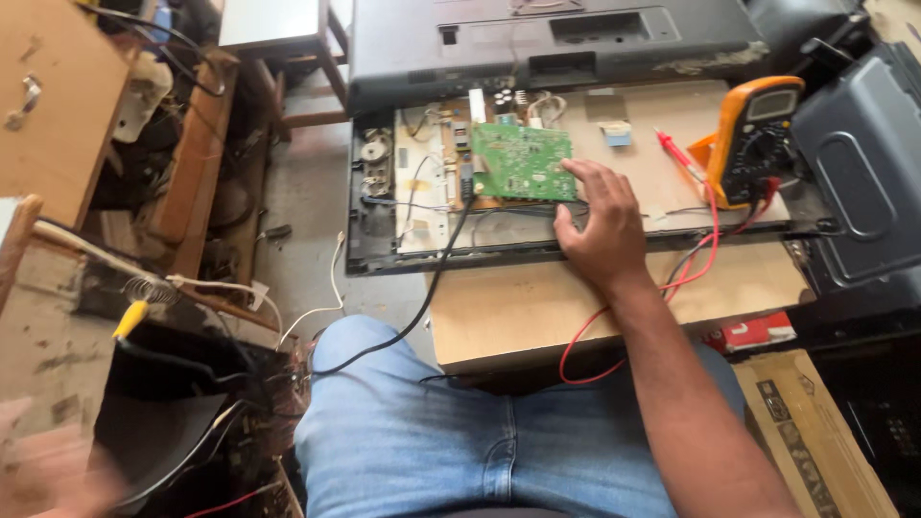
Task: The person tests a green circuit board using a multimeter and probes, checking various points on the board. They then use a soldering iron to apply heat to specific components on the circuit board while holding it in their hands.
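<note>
**Opened flat-screen chassis on bench, right hand laid on it**

Nearest, the person's jeans-clad lap (460, 451) is seen at bottom centre, w/ a black cable (422, 312) draped from it up to the bench. At bottom left a blurred patch is seen that may be the left hand; it cannot be told for sure, nor whether it is spread or closed. A cardboard box (815, 432) is seen beside the right leg.

Further out, the right hand (600, 225) is laid flat, palm down, fingers spread wide, on the opened flat-screen chassis (384, 254), which is set on a wooden board (537, 307). Nothing is gripped. Fingertips are placed just at the right edge of the green circuit board (523, 161), which is mounted approx. centre of the chassis, left of the hand.

Right of the hand, a red test lead (705, 259) is run across the board edge, and a red probe (676, 153) is laid on the panel. Just beyond, an orange multimeter (753, 139) is propped up, tilted.

Farthest, the dark plastic back cover (547, 43) is leaned behind the chassis. At far left, wooden furniture (58, 105) is seen.
</note>
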